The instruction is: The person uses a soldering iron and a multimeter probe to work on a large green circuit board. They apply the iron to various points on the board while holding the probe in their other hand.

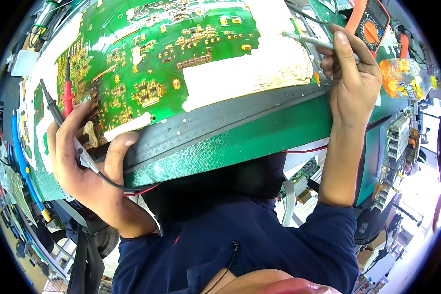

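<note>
A large green circuit board [179, 81] with gold-coloured parts and blotches of bright glare lies in front of me. My left hand [83, 171] is closed on two multimeter probes at the board's near left corner. The red probe [67, 95] and the black probe [56, 110] both point away from me over the left part of the board. Whether their tips touch it I cannot tell. My right hand [350, 71] grips a slim grey tool [308, 39] with a flat, pale tip. Its tip hovers at or over the board's right side; its exact kind is unclear.
An orange multimeter [370, 32] and a clear plastic packet with orange print [402, 78] are beyond my right hand. The bench's green front edge [230, 142] runs before me. A blue cable-like strip [22, 152] is at the left. Probe leads [132, 188] hang below.
</note>
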Tool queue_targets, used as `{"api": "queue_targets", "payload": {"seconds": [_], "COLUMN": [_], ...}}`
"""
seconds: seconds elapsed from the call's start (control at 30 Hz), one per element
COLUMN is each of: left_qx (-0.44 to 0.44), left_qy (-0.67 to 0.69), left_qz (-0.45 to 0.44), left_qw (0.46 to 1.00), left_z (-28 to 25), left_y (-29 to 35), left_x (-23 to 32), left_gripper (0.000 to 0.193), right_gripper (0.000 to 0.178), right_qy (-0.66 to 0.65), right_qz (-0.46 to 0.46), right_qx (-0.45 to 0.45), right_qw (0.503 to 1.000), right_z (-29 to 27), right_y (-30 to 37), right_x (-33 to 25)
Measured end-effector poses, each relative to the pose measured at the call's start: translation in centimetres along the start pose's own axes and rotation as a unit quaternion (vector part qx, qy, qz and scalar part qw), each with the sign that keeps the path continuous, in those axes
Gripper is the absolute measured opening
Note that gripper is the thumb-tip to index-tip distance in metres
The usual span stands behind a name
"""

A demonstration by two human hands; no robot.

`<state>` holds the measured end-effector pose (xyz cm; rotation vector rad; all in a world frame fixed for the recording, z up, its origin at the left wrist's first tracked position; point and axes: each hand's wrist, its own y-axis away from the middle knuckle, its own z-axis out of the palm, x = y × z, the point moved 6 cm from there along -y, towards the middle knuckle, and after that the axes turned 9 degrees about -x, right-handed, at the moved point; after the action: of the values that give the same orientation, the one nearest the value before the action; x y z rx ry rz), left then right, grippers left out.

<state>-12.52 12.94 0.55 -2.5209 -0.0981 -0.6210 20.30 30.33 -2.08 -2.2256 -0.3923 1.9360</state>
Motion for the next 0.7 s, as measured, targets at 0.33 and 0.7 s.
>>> {"api": "queue_targets", "payload": {"seconds": [0.33,0.7], "left_qx": [-0.057,-0.008], "left_qy": [0.004,-0.004], "left_qz": [-0.039,-0.08], "left_qw": [0.998,0.997], "left_z": [0.3,0.2], "left_y": [0.3,0.6], "left_x": [-0.6,-0.5], "left_gripper": [0.06,0.073], "right_gripper": [0.019,0.021], "right_qy": [0.03,0.037], "right_qz": [-0.009,-0.042], "right_qx": [0.023,0.026], "right_qw": [0.999,0.998], "right_z": [0.7,0.6], "right_y": [0.9,1.2], "right_x": [-1.3,-1.6]}}
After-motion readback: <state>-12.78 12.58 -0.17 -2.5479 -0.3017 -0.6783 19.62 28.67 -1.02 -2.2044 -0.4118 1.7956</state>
